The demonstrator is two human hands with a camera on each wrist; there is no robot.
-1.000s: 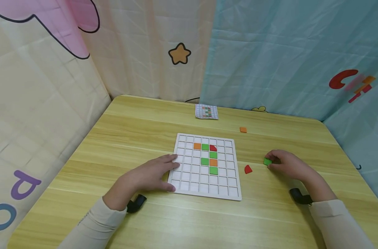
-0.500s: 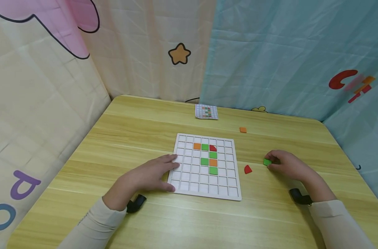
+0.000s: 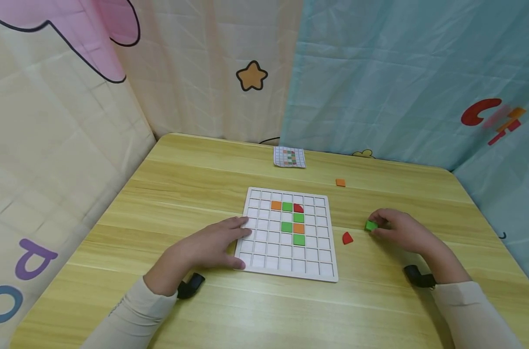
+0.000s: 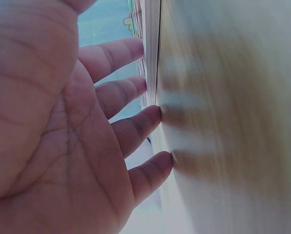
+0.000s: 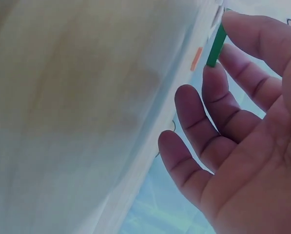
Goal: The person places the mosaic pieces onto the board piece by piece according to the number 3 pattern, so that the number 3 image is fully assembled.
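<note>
My right hand [image 3: 397,230] pinches a green square tile [image 3: 371,226] between thumb and fingertips, to the right of the grid board. In the right wrist view the green tile [image 5: 216,46] stands edge-on between the thumb and the fingers, above the table surface. My left hand [image 3: 208,245] rests with fingers spread at the left edge of the white grid board [image 3: 264,276]. The left wrist view shows the left fingertips [image 4: 138,85] against the board's edge and the table. Orange, green and red tiles sit in several of the board's cells.
A red quarter-circle tile [image 3: 347,238] lies between the board and my right hand. Farther back is an orange square tile [image 3: 340,182]. A paper card [image 3: 289,157] printed with a coloured grid lies at the table's far edge, before the curtains [image 3: 378,72].
My right hand has lifted the green tile slightly and shifted it a little left; the tile is now tilted. The left hand and the board stay in place.
</note>
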